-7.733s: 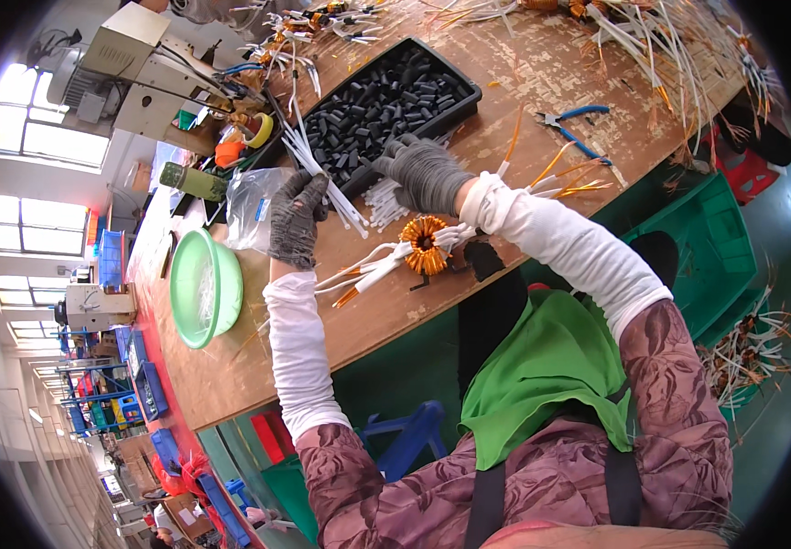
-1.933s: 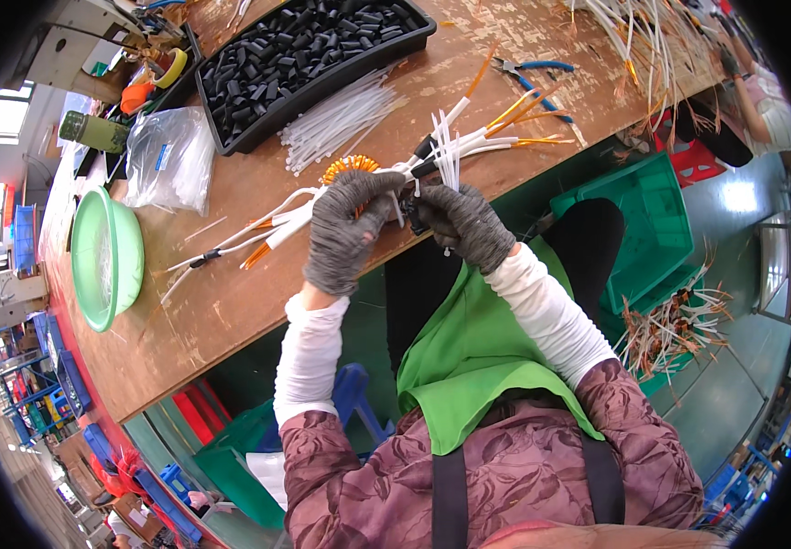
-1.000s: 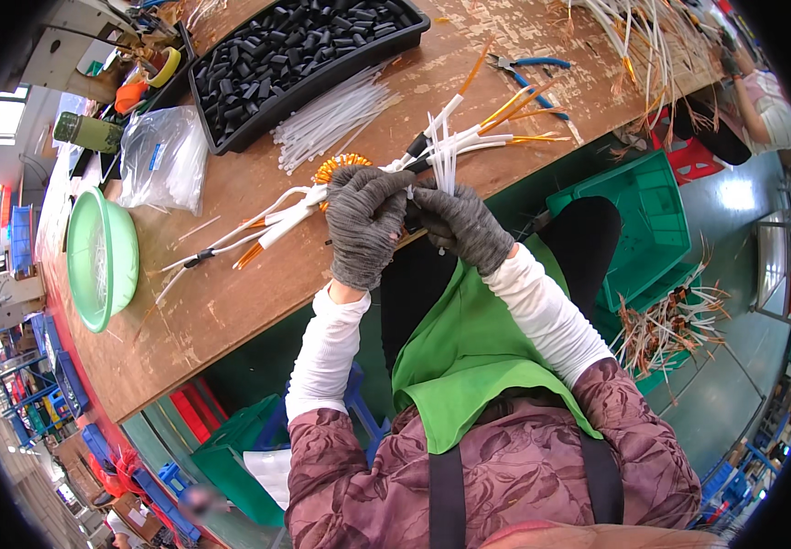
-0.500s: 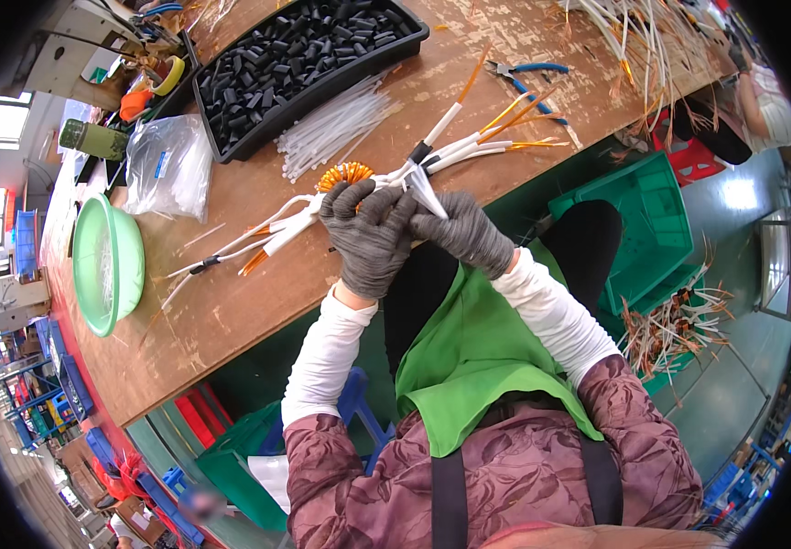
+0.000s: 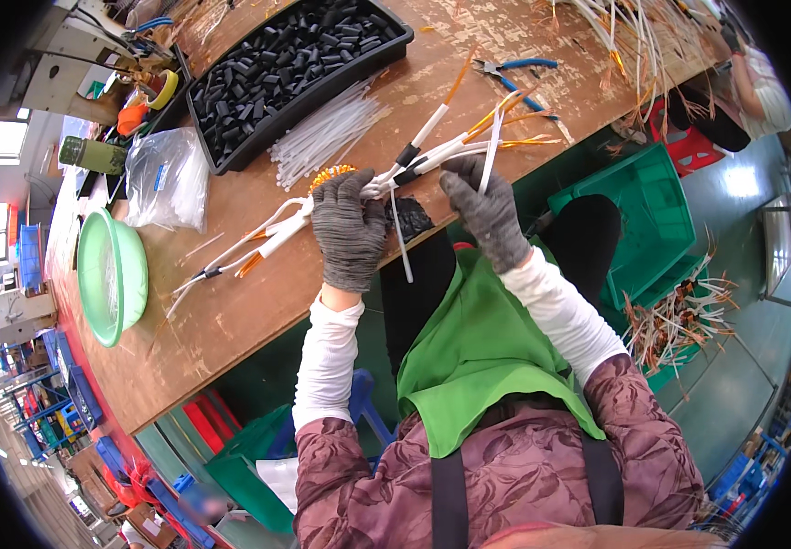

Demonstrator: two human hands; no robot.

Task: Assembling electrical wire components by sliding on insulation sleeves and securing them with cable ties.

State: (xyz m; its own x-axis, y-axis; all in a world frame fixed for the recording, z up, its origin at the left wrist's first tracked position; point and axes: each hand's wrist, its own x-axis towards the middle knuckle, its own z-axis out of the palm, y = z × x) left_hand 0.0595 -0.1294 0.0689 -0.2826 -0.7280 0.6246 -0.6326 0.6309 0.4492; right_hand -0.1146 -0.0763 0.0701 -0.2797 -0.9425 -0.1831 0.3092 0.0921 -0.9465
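Note:
My left hand point(image 5: 348, 229), in a grey glove, is closed over a copper-wound ring coil point(image 5: 331, 176) and the white-sleeved leads point(image 5: 286, 225) bundled with it. The leads spread out on both sides, with black sleeves on some and bare copper at the ends. From the bundle beside this hand, a white cable tie point(image 5: 401, 240) hangs down past the table edge. My right hand point(image 5: 487, 215), gloved too, is a little to the right of the bundle. Its fingers are pinched on another white cable tie point(image 5: 493, 146) that points up across the leads.
A black tray point(image 5: 217, 160) of short black sleeves lies at the back, with loose cable ties point(image 5: 327, 133) before it. Blue-handled cutters point(image 5: 528, 63) rest far right. A green basin point(image 5: 139, 274) and clear bag point(image 5: 168, 183) are left. Green crates point(image 5: 629, 197) stand right, below the table.
My right hand has moved right, away from the bundle, with a cable tie in its fingers. The other tie now hangs from the bundle. My left hand has shifted slightly left with the coil.

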